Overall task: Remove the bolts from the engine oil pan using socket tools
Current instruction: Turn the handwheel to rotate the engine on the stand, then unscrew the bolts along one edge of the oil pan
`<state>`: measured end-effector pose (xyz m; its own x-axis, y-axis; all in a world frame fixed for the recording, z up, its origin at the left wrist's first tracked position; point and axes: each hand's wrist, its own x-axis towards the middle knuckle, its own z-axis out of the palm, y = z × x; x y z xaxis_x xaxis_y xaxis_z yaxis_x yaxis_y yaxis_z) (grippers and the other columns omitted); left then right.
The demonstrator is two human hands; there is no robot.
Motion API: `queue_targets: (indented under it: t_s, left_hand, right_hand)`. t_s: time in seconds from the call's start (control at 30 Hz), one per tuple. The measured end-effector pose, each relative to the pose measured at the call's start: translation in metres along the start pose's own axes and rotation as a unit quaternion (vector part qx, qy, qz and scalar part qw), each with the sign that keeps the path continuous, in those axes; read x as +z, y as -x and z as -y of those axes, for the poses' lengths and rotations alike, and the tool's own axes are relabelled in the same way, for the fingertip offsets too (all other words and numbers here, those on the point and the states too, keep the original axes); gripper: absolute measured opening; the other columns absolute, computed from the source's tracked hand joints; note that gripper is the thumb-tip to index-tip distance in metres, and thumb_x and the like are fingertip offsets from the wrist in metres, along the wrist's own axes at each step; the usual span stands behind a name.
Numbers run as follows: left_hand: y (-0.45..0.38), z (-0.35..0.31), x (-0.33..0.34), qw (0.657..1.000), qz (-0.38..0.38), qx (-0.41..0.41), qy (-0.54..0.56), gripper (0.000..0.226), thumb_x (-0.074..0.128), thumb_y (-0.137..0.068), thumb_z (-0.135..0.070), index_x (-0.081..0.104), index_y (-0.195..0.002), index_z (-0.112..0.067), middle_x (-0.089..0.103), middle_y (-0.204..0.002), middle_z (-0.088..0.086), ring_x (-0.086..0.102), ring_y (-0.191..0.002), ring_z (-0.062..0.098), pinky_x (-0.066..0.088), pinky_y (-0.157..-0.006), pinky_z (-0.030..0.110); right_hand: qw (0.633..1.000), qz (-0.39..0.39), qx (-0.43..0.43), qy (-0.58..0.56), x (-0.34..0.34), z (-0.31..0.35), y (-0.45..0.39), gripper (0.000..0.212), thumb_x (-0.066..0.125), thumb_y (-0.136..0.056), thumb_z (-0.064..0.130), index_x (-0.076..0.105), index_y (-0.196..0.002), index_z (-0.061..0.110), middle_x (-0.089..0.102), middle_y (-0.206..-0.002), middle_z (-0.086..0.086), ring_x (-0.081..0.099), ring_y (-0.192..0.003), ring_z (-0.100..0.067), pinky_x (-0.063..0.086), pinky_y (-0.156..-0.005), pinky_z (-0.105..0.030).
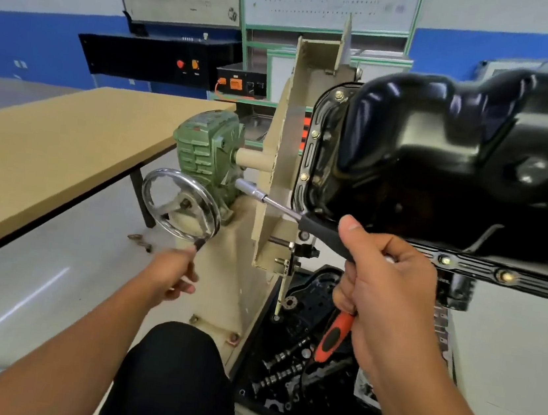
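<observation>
Gripping the stiff socket driver [318,226] by its black handle, our right hand [383,289] wraps it; left-hand fingers [184,282] pinch the handwheel [179,204] knob; oil pan [445,152] bolts [315,134] beyond need firm torque.

- Black oil pan [445,152] is bulging toward the viewer, filling the upper right; its bolted flange [499,274] is running along the lower edge.
- Right hand [383,289] with socket driver [302,216] is occupying the pan's lower-left corner, beside the beige stand plate [278,173].
- Chrome handwheel [181,204] and green gearbox [208,151] are blocking the stand's left side (left hand [170,277] is reaching just under the wheel).
- Parts tray [298,365] is crowding the floor beneath.
- Open floor is lying between the table [48,152] and the stand.
</observation>
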<state>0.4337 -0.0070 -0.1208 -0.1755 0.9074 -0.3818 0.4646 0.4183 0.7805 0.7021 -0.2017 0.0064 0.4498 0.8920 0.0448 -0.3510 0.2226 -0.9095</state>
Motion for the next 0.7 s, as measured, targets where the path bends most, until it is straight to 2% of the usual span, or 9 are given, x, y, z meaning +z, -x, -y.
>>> queue_targets:
  t_s: [0.1,0.2,0.23,0.3,0.4,0.47,0.53,0.63,0.7]
  left_hand:
    - [0.025,-0.03,-0.009,0.998,0.011,0.058,-0.032,0.03,0.054,-0.103,-0.044,0.066,-0.111,-0.018,0.074,-0.102,0.007,0.071,-0.066,0.017,0.043,-0.056,0.025]
    - [0.06,-0.05,-0.026,0.963,-0.089,0.204,-0.152,0.039,0.062,-0.097,-0.044,0.063,-0.133,-0.029,0.071,-0.117,0.004,0.066,-0.101,0.025,0.053,-0.083,0.039]
    - [0.077,-0.056,-0.022,0.941,-0.131,0.278,-0.14,0.039,0.063,-0.095,-0.044,0.066,-0.13,-0.027,0.072,-0.117,0.005,0.066,-0.101,0.024,0.054,-0.087,0.042]
    - [0.121,-0.071,-0.004,0.903,-0.135,0.406,-0.018,0.035,0.06,-0.092,-0.051,0.067,-0.122,-0.035,0.072,-0.108,-0.006,0.068,-0.092,0.016,0.058,-0.082,0.043]
    - [0.189,-0.095,0.034,0.848,-0.066,0.523,0.06,0.045,0.06,-0.093,-0.05,0.047,-0.135,-0.056,0.065,-0.11,-0.019,0.066,-0.091,0.004,0.057,-0.074,0.027]
    - [0.228,-0.106,0.066,0.808,-0.047,0.585,0.051,0.058,0.061,-0.094,-0.046,0.04,-0.149,-0.05,0.062,-0.114,-0.025,0.064,-0.093,-0.002,0.05,-0.074,0.01]
    - [0.258,-0.111,0.102,0.778,-0.035,0.626,0.036,0.059,0.063,-0.097,-0.04,0.044,-0.153,-0.033,0.059,-0.114,-0.028,0.061,-0.094,-0.005,0.045,-0.073,0.003]
    - [0.295,-0.118,0.156,0.762,0.025,0.646,0.033,0.05,0.062,-0.099,-0.029,0.053,-0.148,-0.022,0.065,-0.11,-0.018,0.065,-0.092,0.004,0.056,-0.072,0.024]
    - [0.318,-0.126,0.191,0.757,0.074,0.65,0.016,0.052,0.062,-0.1,-0.022,0.049,-0.151,-0.022,0.068,-0.116,-0.004,0.065,-0.093,0.009,0.058,-0.08,0.039]
  right_hand:
    - [0.998,0.019,-0.044,0.049,0.005,0.002,0.013,0.023,0.087,-0.08,0.028,0.066,-0.07,0.022,0.042,-0.049,0.006,0.031,-0.038,-0.01,0.03,-0.043,-0.023]
    - [0.988,0.011,-0.117,0.101,0.006,0.019,0.027,0.019,0.087,-0.079,0.02,0.068,-0.076,0.023,0.053,-0.054,0.011,0.04,-0.04,-0.006,0.035,-0.043,-0.02]
    - [0.983,0.006,-0.144,0.113,0.005,0.027,0.032,0.019,0.086,-0.079,0.019,0.068,-0.076,0.023,0.053,-0.054,0.012,0.041,-0.041,-0.005,0.035,-0.043,-0.018]
    - [0.969,-0.009,-0.201,0.141,-0.001,0.046,0.044,0.02,0.085,-0.08,0.017,0.067,-0.075,0.023,0.054,-0.054,0.013,0.044,-0.043,-0.002,0.036,-0.042,-0.015]
    - [0.939,-0.048,-0.271,0.207,-0.022,0.075,0.066,0.02,0.084,-0.08,0.023,0.066,-0.075,0.027,0.062,-0.06,0.011,0.052,-0.049,0.0,0.041,-0.046,-0.012]
    - [0.92,-0.074,-0.301,0.239,-0.045,0.091,0.085,0.018,0.083,-0.08,0.028,0.065,-0.076,0.028,0.064,-0.065,0.011,0.056,-0.053,-0.002,0.043,-0.048,-0.013]
    - [0.904,-0.104,-0.322,0.263,-0.075,0.104,0.107,0.016,0.081,-0.08,0.031,0.066,-0.077,0.028,0.065,-0.068,0.011,0.058,-0.056,-0.004,0.044,-0.05,-0.013]
    - [0.873,-0.159,-0.338,0.313,-0.128,0.122,0.134,0.015,0.081,-0.078,0.033,0.067,-0.078,0.03,0.067,-0.07,0.011,0.06,-0.058,-0.004,0.044,-0.05,-0.011]
    - [0.853,-0.2,-0.34,0.343,-0.165,0.136,0.143,0.015,0.082,-0.077,0.033,0.067,-0.076,0.03,0.066,-0.069,0.011,0.057,-0.056,-0.001,0.04,-0.05,-0.009]
